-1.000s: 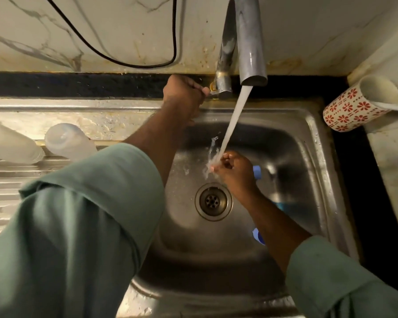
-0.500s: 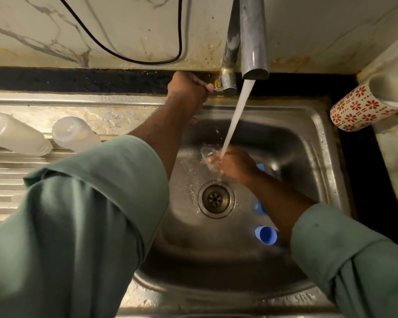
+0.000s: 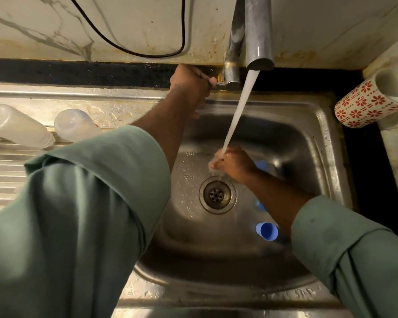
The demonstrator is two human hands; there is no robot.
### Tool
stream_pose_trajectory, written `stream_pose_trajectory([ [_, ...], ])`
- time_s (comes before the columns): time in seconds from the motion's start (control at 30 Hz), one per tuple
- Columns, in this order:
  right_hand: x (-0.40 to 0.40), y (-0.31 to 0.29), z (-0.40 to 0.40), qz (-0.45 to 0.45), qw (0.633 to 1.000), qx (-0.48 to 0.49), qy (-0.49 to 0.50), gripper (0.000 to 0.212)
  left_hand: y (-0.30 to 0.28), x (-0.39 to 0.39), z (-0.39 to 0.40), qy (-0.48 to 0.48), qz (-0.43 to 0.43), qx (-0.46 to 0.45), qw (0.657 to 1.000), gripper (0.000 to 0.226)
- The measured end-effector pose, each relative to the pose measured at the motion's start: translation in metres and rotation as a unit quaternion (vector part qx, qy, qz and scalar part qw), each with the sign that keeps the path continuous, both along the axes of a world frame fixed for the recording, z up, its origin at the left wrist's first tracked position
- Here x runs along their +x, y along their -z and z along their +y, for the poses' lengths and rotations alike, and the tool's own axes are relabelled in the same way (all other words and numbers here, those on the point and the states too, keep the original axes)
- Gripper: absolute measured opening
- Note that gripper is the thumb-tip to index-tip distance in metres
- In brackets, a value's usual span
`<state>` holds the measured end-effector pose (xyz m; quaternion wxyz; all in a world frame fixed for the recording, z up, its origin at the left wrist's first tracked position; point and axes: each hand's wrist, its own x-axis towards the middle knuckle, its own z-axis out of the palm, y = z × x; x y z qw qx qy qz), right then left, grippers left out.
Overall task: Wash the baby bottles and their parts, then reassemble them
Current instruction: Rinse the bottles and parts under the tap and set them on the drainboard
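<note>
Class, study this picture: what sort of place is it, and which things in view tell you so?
Most likely a home kitchen: a stainless steel sink with a ribbed draining board, a tap running water, and a flower-patterned mug on the counter beside it.

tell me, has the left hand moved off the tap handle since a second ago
No. The left hand still grips the handle beside the tap base, as before.

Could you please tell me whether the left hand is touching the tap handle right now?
Touching. The head view shows the left hand with its fingers curled round the tap handle beside the tap base.
</note>
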<state>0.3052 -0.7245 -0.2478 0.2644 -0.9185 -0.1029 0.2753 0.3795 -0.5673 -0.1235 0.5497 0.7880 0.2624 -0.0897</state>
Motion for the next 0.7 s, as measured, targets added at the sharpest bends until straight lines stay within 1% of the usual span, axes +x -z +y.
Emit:
stream_pose_trajectory([
  [0.03, 0.0, -0.001, 0.0, -0.013, 1.0, -0.004, -0.017, 0.018, 0.0, 0.0, 0.0, 0.001, -0.001, 0.001, 1.0, 0.01],
  [0.07, 0.0, -0.002, 0.001, -0.018, 1.0, 0.012, -0.019, 0.018, -0.001, 0.0, 0.0, 0.003, -0.002, 0.004, 1.0, 0.011],
  [0.17, -0.003, -0.001, 0.004, 0.019, 0.988, 0.148, 0.041, 0.016, 0.0, 0.0, 0.0, 0.007, -0.001, 0.008, 1.0, 0.013],
  [0.3, -0.004, -0.001, 0.009, 0.024, 0.981, 0.181, 0.063, 0.014, -0.001, 0.0, 0.0, 0.007, -0.004, 0.008, 1.0, 0.015],
  [0.37, -0.003, 0.0, 0.008, 0.021, 0.987, 0.153, 0.045, 0.011, -0.001, 0.0, 0.0, 0.007, -0.005, 0.009, 1.0, 0.015],
  [0.4, -0.003, 0.002, 0.007, 0.019, 0.987, 0.148, 0.051, 0.012, -0.001, 0.0, 0.0, 0.007, -0.005, 0.009, 1.0, 0.015],
  [0.5, -0.007, 0.003, 0.006, 0.055, 0.967, 0.198, 0.15, 0.015, 0.001, 0.0, 0.0, 0.006, -0.009, 0.009, 1.0, 0.017],
  [0.53, -0.009, 0.003, 0.007, 0.087, 0.956, 0.209, 0.186, 0.016, 0.001, 0.0, 0.001, 0.005, -0.009, 0.006, 1.0, 0.018],
  [0.6, -0.011, 0.001, 0.01, 0.186, 0.913, 0.252, 0.262, 0.022, 0.002, -0.001, 0.0, 0.004, -0.01, 0.005, 1.0, 0.02],
  [0.63, -0.012, 0.001, 0.011, 0.239, 0.879, 0.284, 0.3, 0.024, 0.003, -0.001, 0.001, 0.004, -0.01, 0.005, 1.0, 0.019],
  [0.7, -0.013, 0.002, 0.011, 0.32, 0.789, 0.371, 0.369, 0.018, 0.003, -0.001, 0.001, 0.004, -0.009, 0.003, 1.0, 0.019],
])
